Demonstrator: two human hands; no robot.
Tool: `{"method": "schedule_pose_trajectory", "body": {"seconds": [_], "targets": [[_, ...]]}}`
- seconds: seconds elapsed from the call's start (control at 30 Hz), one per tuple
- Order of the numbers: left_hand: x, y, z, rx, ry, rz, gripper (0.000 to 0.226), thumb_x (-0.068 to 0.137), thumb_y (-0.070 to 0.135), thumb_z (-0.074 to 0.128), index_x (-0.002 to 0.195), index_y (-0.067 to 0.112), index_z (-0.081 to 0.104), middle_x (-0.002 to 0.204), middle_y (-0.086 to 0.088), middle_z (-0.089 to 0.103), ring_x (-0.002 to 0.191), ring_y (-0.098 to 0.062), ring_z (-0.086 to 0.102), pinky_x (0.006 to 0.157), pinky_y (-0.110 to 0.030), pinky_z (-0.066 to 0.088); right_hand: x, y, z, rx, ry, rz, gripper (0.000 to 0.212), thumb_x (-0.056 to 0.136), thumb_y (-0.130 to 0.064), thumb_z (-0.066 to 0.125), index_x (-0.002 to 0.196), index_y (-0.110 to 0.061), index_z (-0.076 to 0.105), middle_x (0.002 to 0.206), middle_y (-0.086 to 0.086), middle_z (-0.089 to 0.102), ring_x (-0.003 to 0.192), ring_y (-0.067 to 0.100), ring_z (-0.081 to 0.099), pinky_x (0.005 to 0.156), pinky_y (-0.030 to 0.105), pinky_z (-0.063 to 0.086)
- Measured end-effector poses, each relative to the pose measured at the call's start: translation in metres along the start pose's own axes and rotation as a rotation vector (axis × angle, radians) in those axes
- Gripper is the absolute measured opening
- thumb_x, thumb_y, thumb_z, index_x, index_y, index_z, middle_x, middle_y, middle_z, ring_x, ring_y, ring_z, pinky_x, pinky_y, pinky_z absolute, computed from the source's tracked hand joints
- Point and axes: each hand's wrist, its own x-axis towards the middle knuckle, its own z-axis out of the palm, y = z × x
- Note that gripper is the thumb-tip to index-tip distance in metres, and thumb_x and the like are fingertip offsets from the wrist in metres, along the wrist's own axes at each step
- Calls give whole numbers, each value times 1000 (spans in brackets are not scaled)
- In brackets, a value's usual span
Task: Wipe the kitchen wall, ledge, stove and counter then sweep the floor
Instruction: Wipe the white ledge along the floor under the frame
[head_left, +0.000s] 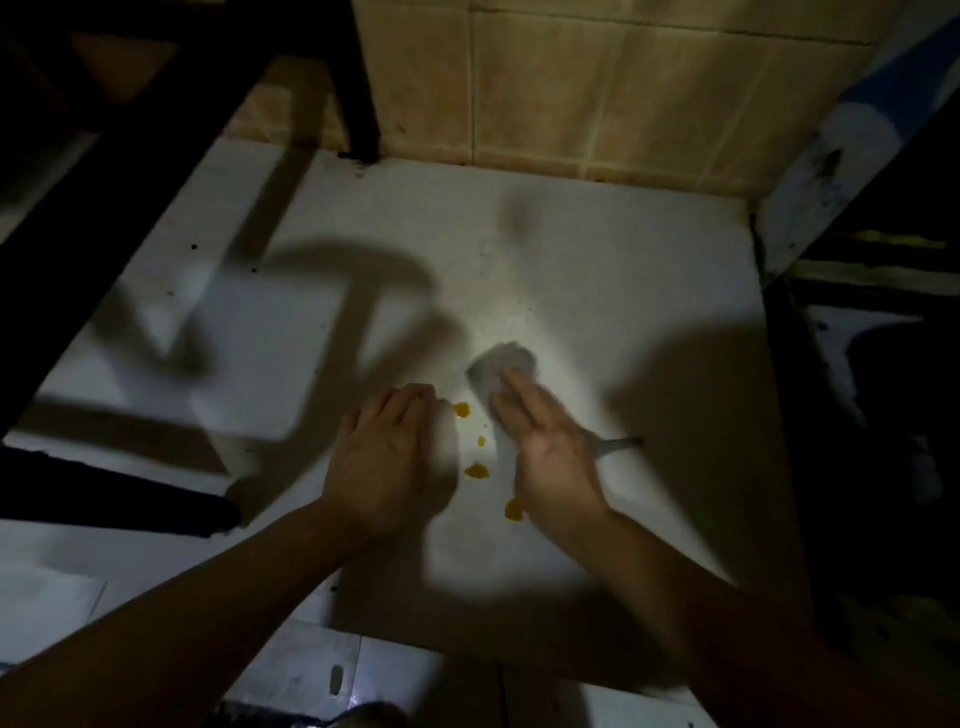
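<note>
You are on the counter-wiping part of the job, and by the look of things it is not finished; your right hand (553, 447) lies with fingers out straight and pressed flat on a grey cloth (500, 375), which sits on the white bench (597, 270) a little nearer the front edge than the middle; your left hand (384, 457) rests just beside it on the bench with fingers loosely bent, and whether the fingertips pinch anything is too blurred to tell.

Between your two hands a string of orange spots (476, 471) runs from beside the cloth back toward the front edge; four show, one close to the cloth's left corner and one partly tucked against your right wrist; those are plainly not wiped yet, so I judge this patch is the work in hand.

The rest of the lit bench toward the tiled wall (623, 88) at the back edge looks mostly pale, with a faint grey smudge (517, 215) near that edge and small dark specks toward the left side; much of the left and right sides lies in heavy shadow, so you cannot count them as done.

Whether wall, ledge and stove have had their wipe cannot be told from here; only a strip of floor (311, 670) shows below the front edge, and no broom is in view, so the sweeping I take as left to do.
</note>
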Motion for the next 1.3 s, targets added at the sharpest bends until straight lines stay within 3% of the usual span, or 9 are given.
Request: {"method": "schedule_pose_trajectory", "body": {"seconds": [0.1,0.27,0.37,0.43,0.53,0.77,0.93,1.17,1.3], "targets": [[7,-13,-2,9,-49,-77,67,91,25,51,149,19,19,155,3,18,139,-21,20,109,-34,23,3,-3,9,23,-21,-111,59,66,6,37,118,-3,63,131,18,56,112,38,58,89,45,50],[12,-24,-7,-15,-137,-133,66,92,27,49,149,19,18,155,0,20,141,-21,17,114,-35,20,18,-11,19,-19,-31,10,62,67,7,62,128,-5,55,140,15,48,122,39,50,97,51,46],[13,-23,-7,-36,-185,-156,68,92,27,49,150,18,15,155,0,18,141,-22,15,114,-37,20,14,-14,18,-11,-24,5,55,76,-6,38,128,-5,56,141,14,47,124,38,48,99,47,42],[14,-20,-8,-45,-188,-166,71,90,26,51,150,18,15,155,-1,18,140,-23,16,113,-38,20,15,-12,16,-12,-47,1,57,75,-1,46,131,-5,53,143,15,44,127,39,45,102,47,39],[15,-17,-5,-43,-156,-180,70,89,25,51,149,18,17,154,-1,20,139,-24,19,112,-39,21,16,-10,18,-8,-67,5,68,66,7,64,132,-5,52,144,15,42,128,39,43,102,47,38],[8,-25,2,-110,-86,-148,68,89,22,50,149,19,19,153,-2,21,139,-23,19,113,-39,20,17,-12,12,-42,-179,-17,61,73,3,59,134,0,48,146,21,37,128,40,43,99,48,45],[6,-25,-11,-271,-155,-127,72,71,44,46,137,16,38,143,-5,34,135,-26,29,110,-41,28,21,-19,-15,-108,-305,-25,60,89,-3,53,145,-10,32,155,16,12,133,34,36,99,40,47],[0,-24,10,-246,24,-190,73,72,39,37,141,16,35,143,-6,39,131,-26,35,106,-37,30,33,-10,-2,-3,-210,-17,61,76,6,53,134,-9,43,149,15,16,132,33,32,94,41,47],[-3,-31,21,-256,130,-242,66,72,35,41,136,17,41,139,-6,44,127,-25,40,104,-36,33,41,0,16,39,-91,-61,66,77,6,50,140,-10,40,153,16,16,137,33,26,108,43,35]]}}
